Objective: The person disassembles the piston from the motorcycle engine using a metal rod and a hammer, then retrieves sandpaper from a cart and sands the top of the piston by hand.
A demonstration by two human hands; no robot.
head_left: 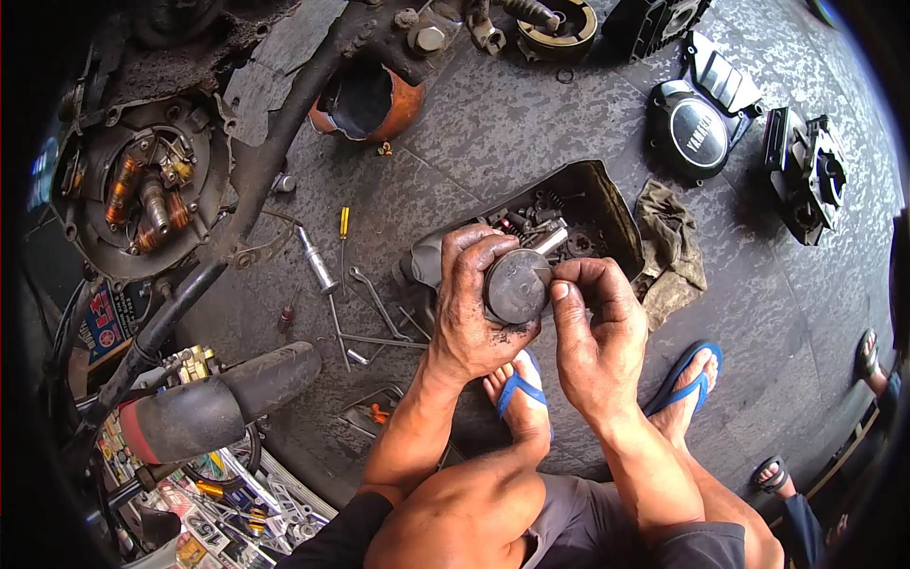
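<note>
A round, dark-topped piston (pixel 517 287) is gripped in my left hand (pixel 464 308), its sooty flat crown facing up. The fingers wrap round its far left side and the palm is under it. My right hand (pixel 602 341) is closed in a pinch at the piston's right edge, thumb against the fingers. Whatever lies between those fingertips is too small to make out. Just beyond both hands sits a black cut-open container (pixel 621 228) with small metal parts (pixel 540 213) in it, partly hidden by my left hand.
An opened engine (pixel 152 190) with copper coils stands at left. Wrenches (pixel 379 303), a socket handle (pixel 316 261) and a yellow screwdriver (pixel 344 223) lie on the floor. At right are a rag (pixel 671 251), a Yamaha cover (pixel 699 133) and an engine part (pixel 806 175). Another person's foot (pixel 773 474) shows.
</note>
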